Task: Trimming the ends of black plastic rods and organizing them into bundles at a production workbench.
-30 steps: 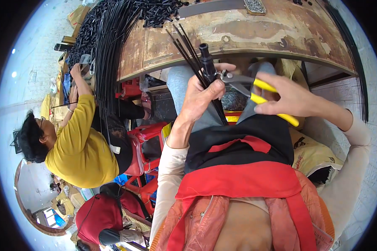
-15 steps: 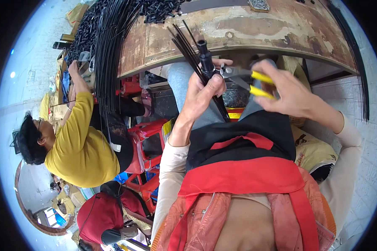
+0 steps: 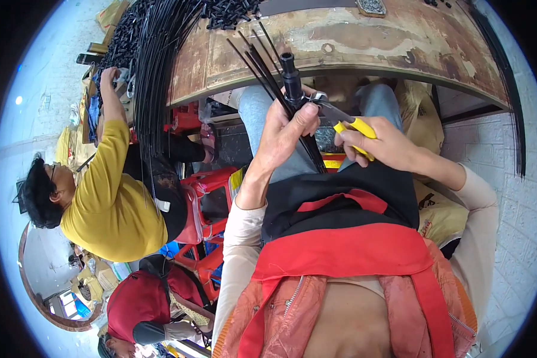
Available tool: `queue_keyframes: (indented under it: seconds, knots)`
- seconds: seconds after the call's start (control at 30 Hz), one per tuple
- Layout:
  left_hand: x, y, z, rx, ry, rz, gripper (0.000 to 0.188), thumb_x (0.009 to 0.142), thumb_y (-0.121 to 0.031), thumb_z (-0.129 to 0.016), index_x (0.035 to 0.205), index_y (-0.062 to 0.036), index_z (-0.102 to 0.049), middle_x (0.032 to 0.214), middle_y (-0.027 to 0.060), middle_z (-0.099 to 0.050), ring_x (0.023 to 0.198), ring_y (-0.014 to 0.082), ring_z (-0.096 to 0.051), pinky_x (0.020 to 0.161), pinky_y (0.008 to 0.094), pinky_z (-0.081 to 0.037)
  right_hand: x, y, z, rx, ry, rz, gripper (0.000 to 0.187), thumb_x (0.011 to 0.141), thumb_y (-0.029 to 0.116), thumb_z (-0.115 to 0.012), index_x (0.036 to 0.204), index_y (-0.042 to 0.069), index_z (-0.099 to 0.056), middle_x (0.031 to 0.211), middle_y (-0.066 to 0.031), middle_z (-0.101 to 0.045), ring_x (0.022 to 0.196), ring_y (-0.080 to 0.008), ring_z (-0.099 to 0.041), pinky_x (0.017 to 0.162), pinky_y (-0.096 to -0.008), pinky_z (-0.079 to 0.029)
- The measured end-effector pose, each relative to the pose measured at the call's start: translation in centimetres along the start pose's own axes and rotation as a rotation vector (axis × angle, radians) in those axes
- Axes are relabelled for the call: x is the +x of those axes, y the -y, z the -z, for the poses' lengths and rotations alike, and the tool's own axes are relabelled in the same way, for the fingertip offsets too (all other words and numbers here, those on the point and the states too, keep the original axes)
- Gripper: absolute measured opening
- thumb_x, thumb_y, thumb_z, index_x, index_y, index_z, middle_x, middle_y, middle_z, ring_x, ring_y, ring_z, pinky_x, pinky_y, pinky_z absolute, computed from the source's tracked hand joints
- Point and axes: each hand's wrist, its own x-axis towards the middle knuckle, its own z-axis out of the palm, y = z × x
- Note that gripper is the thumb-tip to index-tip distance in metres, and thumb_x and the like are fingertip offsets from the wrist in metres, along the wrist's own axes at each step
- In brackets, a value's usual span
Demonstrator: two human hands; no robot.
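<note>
My left hand [image 3: 289,132] is closed around a bundle of thin black rods [image 3: 258,62] and a black tubular fitting [image 3: 290,77] with a narrower top. The rods fan out above my hand, and their lower ends show beneath it. My right hand [image 3: 383,143] grips a pair of pliers [image 3: 358,132] with yellow handles. The metal jaws reach to the left and meet the lower part of the fitting, beside my left thumb. What exactly lies between the jaws is too small to make out. Both hands are over my lap, just in front of the table edge.
A worn wooden table [image 3: 352,45] spans the far side. Long black rods [image 3: 155,77] hang over its left end, near a pile of short black tubes [image 3: 227,13]. A small tray [image 3: 371,7] sits at the back. Left are a person in yellow [image 3: 116,209] and red stools [image 3: 206,206].
The plier handles have swung closer together and down to the left, with my right hand wrapping them more tightly. The rods in my left hand are fanned slightly wider.
</note>
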Motion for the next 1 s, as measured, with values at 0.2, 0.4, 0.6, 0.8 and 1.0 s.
queue_keyframes:
  seconds: [0.2,0.4,0.6,0.8,1.0]
  knots:
    - [0.4,0.4,0.6,-0.078,0.174,0.022,0.031,0.098,-0.024,-0.058,0.113,-0.0013,-0.044,0.073,0.0003,-0.045,0.063,0.0093,-0.042,0.057,0.0248,-0.034,-1.3,1.5,2.2,-0.01,0.142,-0.085,0.041,0.102,0.034,-0.045,0.11,-0.003,-0.06,0.082,-0.0087,-0.066,0.069,-0.0144,-0.065,0.063,-0.0256,-0.051]
    - [0.5,0.4,0.7,-0.127,0.246,0.074,0.034,0.097,-0.026,-0.059,0.114,-0.002,-0.043,0.073,0.001,-0.045,0.066,0.0104,-0.044,0.059,0.0264,-0.035,-2.2,3.0,2.8,0.163,0.233,-0.098,0.044,0.103,0.036,-0.041,0.108,-0.004,-0.059,0.093,-0.0138,-0.069,0.074,-0.0191,-0.068,0.067,-0.0289,-0.053]
    - [1.0,0.4,0.2,-0.146,0.195,0.048,0.033,0.097,-0.029,-0.059,0.109,-0.0012,-0.045,0.072,-0.0001,-0.043,0.064,0.0094,-0.042,0.057,0.0259,-0.033,-1.3,1.8,2.7,0.151,0.288,-0.115,0.044,0.103,0.04,-0.041,0.094,0.0,-0.056,0.076,-0.008,-0.061,0.061,-0.0171,-0.063,0.057,-0.0268,-0.05]
    - [1.9,0.4,0.1,-0.128,0.301,0.025,0.029,0.098,-0.027,-0.058,0.108,-0.0011,-0.048,0.071,-0.0013,-0.044,0.061,0.008,-0.039,0.056,0.0238,-0.032,-1.8,2.7,2.9,0.325,0.24,-0.279,0.04,0.101,0.038,-0.046,0.081,0.004,-0.049,0.059,-0.0009,-0.045,0.044,-0.0088,-0.04,0.042,-0.0247,-0.036]
    - [3.1,1.5,0.9,-0.06,-0.144,-0.026,0.036,0.103,-0.028,-0.044,0.126,-0.0004,-0.043,0.075,0.0003,-0.041,0.064,0.0092,-0.04,0.06,0.0257,-0.037,1.8,0.6,9.2,-0.583,-0.585,0.314,0.036,0.09,0.024,-0.066,0.113,-0.003,-0.059,0.098,-0.0177,-0.065,0.092,-0.028,-0.062,0.083,-0.0357,-0.047]
